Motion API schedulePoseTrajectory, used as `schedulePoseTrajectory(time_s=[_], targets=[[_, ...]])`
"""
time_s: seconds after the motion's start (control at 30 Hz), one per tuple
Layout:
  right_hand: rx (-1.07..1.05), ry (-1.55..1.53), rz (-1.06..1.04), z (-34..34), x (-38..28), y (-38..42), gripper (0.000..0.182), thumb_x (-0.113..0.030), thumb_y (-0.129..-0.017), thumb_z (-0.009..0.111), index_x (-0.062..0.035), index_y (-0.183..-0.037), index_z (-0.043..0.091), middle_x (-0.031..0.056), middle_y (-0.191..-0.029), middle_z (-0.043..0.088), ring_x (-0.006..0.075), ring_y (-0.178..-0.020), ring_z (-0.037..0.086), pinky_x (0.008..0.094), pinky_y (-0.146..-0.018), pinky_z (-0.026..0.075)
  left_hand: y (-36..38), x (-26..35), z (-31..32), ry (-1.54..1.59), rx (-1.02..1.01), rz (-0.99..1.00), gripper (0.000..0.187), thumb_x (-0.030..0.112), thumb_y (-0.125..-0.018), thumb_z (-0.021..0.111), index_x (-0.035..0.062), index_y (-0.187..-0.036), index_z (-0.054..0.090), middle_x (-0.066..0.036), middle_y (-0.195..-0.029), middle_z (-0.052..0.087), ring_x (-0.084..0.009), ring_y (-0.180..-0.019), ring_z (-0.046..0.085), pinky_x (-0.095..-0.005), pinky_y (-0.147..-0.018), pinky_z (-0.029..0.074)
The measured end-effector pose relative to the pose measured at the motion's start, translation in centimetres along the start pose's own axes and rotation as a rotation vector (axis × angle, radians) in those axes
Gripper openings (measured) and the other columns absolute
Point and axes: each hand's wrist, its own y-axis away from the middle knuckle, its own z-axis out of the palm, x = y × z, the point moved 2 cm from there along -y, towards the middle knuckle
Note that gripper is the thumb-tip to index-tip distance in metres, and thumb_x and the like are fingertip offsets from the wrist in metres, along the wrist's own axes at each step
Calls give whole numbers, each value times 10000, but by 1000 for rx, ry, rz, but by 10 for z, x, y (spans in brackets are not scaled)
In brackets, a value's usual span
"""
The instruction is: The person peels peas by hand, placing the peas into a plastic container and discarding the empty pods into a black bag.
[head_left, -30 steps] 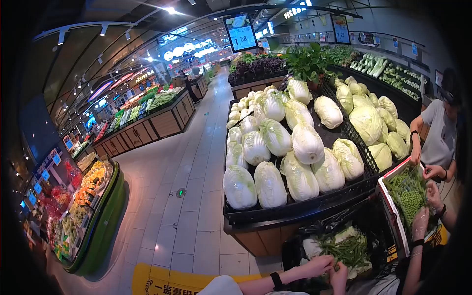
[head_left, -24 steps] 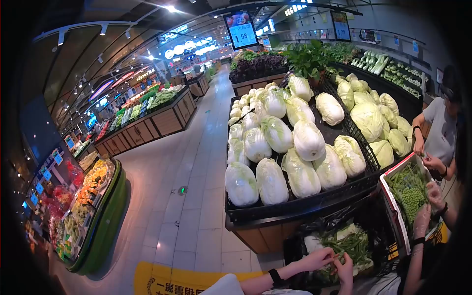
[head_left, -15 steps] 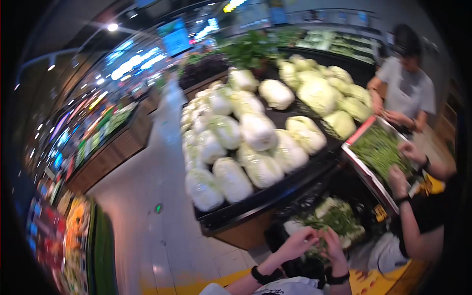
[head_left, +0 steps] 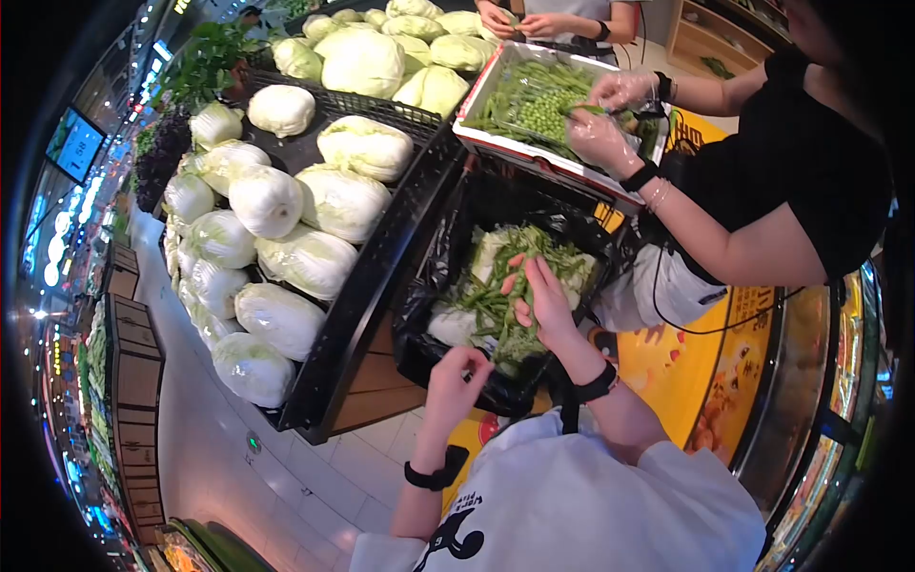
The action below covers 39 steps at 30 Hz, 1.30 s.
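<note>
My right hand (head_left: 545, 297) reaches over a bin lined with a black plastic bag (head_left: 412, 329). Its fingers are stretched out and apart, right at the green pods (head_left: 496, 286) heaped in there with pale leafy scraps. Nearer to me and further left is my left hand (head_left: 455, 383), at the bin's near edge. Its fingers are curled in, thumb against fingertips; whatever they may pinch is hidden. Dark bands circle both my wrists.
Napa cabbages (head_left: 281, 319) fill a black display stand on the left, round cabbages (head_left: 362, 62) behind. A white box (head_left: 467, 122) holds pods and shelled green peas (head_left: 545, 116). A person's gloved hands (head_left: 605, 138) hold a pod over it. Another person's hands (head_left: 519, 24) are beyond.
My view has swung right and down. My hands, close together over the bin before, are now apart: the right one opened over the scraps, the left drawn back toward me.
</note>
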Motion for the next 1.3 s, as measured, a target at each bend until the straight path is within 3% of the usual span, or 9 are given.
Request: schedulePoseTrajectory(time_s=[0.17,0.27,0.4,0.57,0.7,1.0,1.07,1.17,1.3], targets=[[-132,127,114,-4,-11,6,291,-298,-961,301,-98,-1105,457,20,-746,487,49,-498,348,172,-403,307,-19,-10,3,249,130,-25,223,-79,-777,532,19,-952,435,-55,-907,541,-106,-806,547,-226,-712,451],[-261,271,163,-6,-1,11,220,-220,-941,349,-81,-1100,413,40,-744,514,54,-448,375,178,-369,313,-28,-6,2,464,192,-68,228,-19,-818,507,7,-1039,460,-62,-945,536,-101,-884,517,-230,-751,441],[-392,373,208,0,18,16,167,-178,-920,430,-70,-1019,349,66,-710,547,65,-404,416,193,-334,325,-45,2,6,393,213,3,296,58,-839,551,-14,-1124,518,-59,-922,534,-93,-814,536,-213,-663,465],[-463,443,192,1,32,19,244,-175,-913,461,-36,-1095,376,75,-727,572,64,-401,430,196,-332,328,-43,-7,8,574,48,-195,185,50,-831,566,-16,-1002,591,-21,-803,545,-44,-699,531,-164,-522,417],[-258,387,87,-5,23,16,256,-146,-897,462,2,-1102,424,67,-811,610,55,-394,429,191,-348,344,-40,-21,-1,662,334,-187,144,32,-830,574,-3,-967,600,5,-825,558,-39,-735,499,-161,-677,389],[-93,751,-47,-30,32,-3,185,-168,-866,509,6,-828,561,45,-683,616,85,-406,462,236,-395,361,-35,-31,-8,695,326,-232,136,34,-829,579,-9,-957,597,12,-798,547,-37,-741,493,-160,-675,383],[-96,1019,-222,-45,43,-16,208,-181,-861,546,0,-760,565,27,-620,567,76,-459,482,235,-433,370,-35,-33,-6,700,317,-226,135,35,-828,582,-9,-955,597,14,-793,545,-35,-736,491,-160,-671,381],[-87,1019,-496,-38,37,-15,229,-188,-856,558,4,-732,574,29,-584,538,87,-480,465,249,-468,372,-37,-33,-4,697,302,-228,140,39,-820,594,-8,-952,598,23,-777,540,-34,-712,488,-159,-653,377],[-101,1105,-289,-32,29,-7,214,-196,-853,569,-11,-751,598,24,-590,545,84,-488,442,245,-476,368,-37,-50,0,653,323,-235,108,42,-796,625,3,-894,599,27,-767,538,-28,-688,481,-159,-626,380]])
